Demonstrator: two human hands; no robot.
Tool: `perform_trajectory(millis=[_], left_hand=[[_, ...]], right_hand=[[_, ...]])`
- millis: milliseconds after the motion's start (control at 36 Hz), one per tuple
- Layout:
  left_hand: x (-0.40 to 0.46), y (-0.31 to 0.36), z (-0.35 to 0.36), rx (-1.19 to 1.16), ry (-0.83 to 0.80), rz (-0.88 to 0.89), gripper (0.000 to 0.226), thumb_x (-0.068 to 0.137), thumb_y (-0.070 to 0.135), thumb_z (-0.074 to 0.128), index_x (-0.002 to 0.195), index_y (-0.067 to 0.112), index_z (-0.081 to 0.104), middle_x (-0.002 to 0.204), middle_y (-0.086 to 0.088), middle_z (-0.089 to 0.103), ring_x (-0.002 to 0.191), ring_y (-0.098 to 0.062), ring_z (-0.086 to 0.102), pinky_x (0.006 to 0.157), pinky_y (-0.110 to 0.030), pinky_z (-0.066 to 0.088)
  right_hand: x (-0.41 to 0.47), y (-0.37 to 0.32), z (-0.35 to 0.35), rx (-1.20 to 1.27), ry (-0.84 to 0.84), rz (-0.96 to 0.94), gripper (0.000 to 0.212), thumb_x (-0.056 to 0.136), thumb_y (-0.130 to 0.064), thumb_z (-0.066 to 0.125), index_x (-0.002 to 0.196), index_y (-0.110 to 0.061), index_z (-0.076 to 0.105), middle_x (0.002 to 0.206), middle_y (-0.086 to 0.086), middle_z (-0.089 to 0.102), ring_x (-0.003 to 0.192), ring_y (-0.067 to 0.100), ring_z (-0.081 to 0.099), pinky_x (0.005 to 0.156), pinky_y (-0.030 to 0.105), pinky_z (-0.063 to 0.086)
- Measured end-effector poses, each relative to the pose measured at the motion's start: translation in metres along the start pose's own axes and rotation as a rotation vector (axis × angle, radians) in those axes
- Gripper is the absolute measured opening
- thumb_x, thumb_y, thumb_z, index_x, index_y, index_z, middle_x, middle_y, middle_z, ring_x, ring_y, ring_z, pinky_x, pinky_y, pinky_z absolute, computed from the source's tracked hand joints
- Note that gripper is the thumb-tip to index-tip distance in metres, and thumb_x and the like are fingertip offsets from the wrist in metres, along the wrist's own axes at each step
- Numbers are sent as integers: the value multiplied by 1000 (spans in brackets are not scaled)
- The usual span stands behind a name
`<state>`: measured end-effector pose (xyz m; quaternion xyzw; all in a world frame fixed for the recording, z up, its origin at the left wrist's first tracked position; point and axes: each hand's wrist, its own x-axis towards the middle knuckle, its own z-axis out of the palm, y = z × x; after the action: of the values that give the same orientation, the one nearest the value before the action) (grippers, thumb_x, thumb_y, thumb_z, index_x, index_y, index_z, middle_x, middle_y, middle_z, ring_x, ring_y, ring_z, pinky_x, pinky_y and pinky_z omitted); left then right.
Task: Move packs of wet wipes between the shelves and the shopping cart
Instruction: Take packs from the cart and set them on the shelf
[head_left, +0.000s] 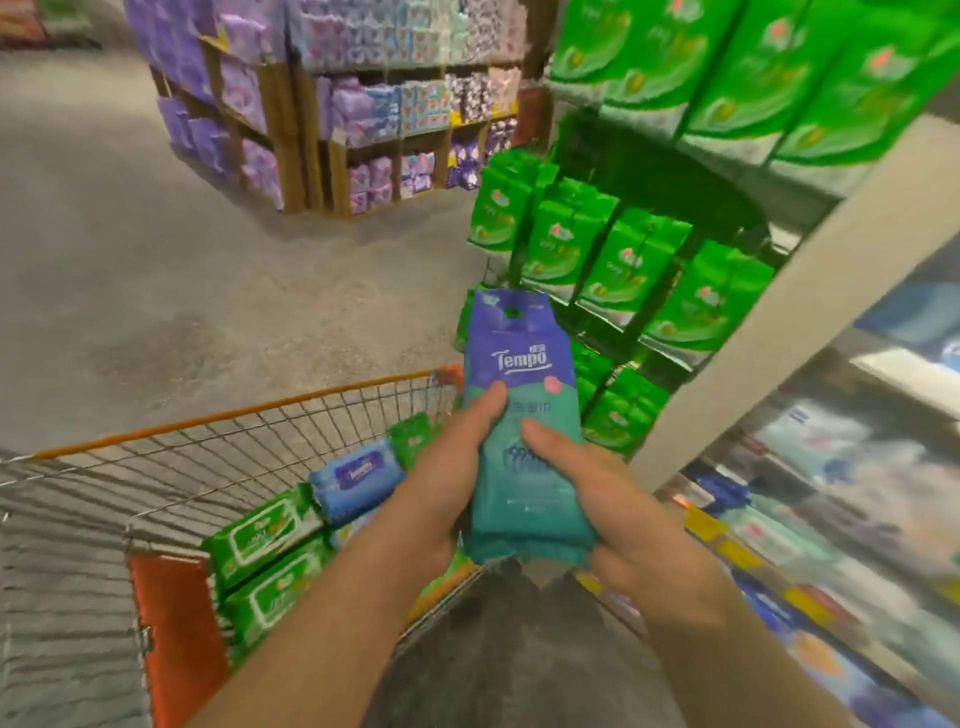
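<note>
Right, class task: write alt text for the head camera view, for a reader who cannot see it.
Both hands, left hand and right hand, hold a blue-and-teal Tempo wipes pack upright beside a wire shopping cart holding green wipes packs and a blue one. Green packs fill the shelves on the right.

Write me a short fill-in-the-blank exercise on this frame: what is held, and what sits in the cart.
1. Both the left hand and the right hand hold one teal-and-purple Tempo wipes pack with ____ hands.
2. The wire shopping cart has an ____ rim.
3. Beside the blue wipes pack in the cart lie ____ packs.

Missing words: two; orange; green
</note>
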<state>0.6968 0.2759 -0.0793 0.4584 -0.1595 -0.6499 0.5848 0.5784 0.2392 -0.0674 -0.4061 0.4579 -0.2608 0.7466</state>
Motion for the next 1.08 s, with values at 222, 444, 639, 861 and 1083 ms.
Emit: perform_trajectory(millis=[222,444,639,861,1083], left_hand=[[8,-36,96,130,-182,-102,47,94,51,48,111,16,73,107,-12,76,91,-26,75,83,-38,59],[18,-89,204,218,-306,-155,53,88,52,54,122,14,69,111,-15,75,96,-30,74,81,-41,61],[30,-131,279,294,-331,-160,50,92,53,53,122,16,69,113,-14,74,106,-32,71,103,-51,49],[46,-157,335,347,-404,-124,44,95,47,50,121,17,69,112,-12,75,102,-29,73,91,-42,55],[92,-159,363,365,-410,-110,58,82,54,65,127,17,67,120,-10,72,111,-27,70,90,-40,57]], right_hand=[[-46,-21,-91,117,102,-70,42,74,-31,73,109,-8,76,107,20,76,88,33,76,74,41,62],[-96,-37,-202,160,207,-146,43,72,-37,76,108,-13,77,109,16,76,97,34,75,87,45,57],[-126,-50,-282,227,223,-206,37,81,-33,72,110,-12,75,104,14,78,89,30,77,70,37,61],[-137,-59,-345,299,241,-244,43,80,-30,73,118,-9,73,112,18,75,102,37,73,91,50,58],[-129,-80,-382,405,217,-287,41,78,-39,75,113,-19,78,118,16,74,106,36,72,105,57,49]])
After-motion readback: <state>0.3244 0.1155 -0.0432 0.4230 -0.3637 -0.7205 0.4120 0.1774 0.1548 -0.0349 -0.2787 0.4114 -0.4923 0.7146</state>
